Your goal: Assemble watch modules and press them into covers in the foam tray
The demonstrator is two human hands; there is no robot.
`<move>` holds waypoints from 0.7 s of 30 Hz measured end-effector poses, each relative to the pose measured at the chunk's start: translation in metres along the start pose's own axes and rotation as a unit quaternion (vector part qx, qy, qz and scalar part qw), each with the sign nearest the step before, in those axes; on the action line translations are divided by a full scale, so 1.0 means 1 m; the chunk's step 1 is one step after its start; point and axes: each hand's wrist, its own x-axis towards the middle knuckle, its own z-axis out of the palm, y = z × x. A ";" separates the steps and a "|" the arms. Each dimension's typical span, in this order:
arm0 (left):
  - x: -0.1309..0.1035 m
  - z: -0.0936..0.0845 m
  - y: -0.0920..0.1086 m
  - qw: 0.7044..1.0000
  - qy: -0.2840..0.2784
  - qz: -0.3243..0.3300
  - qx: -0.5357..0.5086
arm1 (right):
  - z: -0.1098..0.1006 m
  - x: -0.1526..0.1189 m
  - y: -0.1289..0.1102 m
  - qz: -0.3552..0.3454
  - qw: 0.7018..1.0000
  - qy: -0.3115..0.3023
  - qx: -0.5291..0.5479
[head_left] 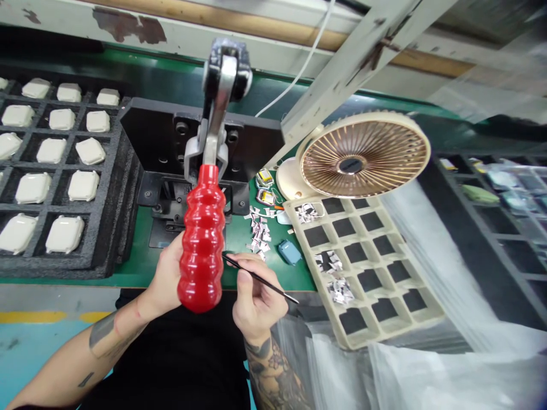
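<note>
In my right hand [258, 302] is a pair of thin black tweezers [267, 282], pinched between thumb and fingers, the tip pointing left behind a red ribbed handle [201, 245]. That handle belongs to a toggle press [216, 114] standing on the bench before me. My left hand [171, 273] lies left of the handle, its fingers mostly hidden behind it, so what it holds does not show. Small white-and-dark pieces [258, 230] lie scattered right of the press. A blue case [289, 251] sits beside them.
At left, a stacked black foam tray [92, 228] carries several white cases [65, 234]. A beige compartment tray [350, 336] at right has small pieces in some cells. Behind it stands a fan [363, 154]. Clear plastic bags [427, 370] lie at lower right.
</note>
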 end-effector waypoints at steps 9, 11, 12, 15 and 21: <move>-0.004 -0.003 -0.006 0.999 -0.019 0.007 0.041 | 0.001 -0.001 0.003 -0.004 0.999 -0.027 -0.039; -0.005 -0.003 -0.006 0.999 -0.020 0.008 0.044 | 0.003 -0.002 0.003 -0.004 0.999 -0.033 -0.041; -0.005 -0.004 -0.006 0.999 -0.021 0.009 0.045 | 0.004 -0.001 0.003 -0.005 0.999 -0.036 -0.040; -0.006 -0.006 -0.008 0.999 -0.024 0.009 0.043 | 0.006 0.003 -0.001 0.015 0.999 -0.029 -0.034; -0.005 -0.010 -0.010 0.998 -0.052 0.014 0.033 | 0.001 0.012 -0.010 0.101 0.994 -0.044 0.005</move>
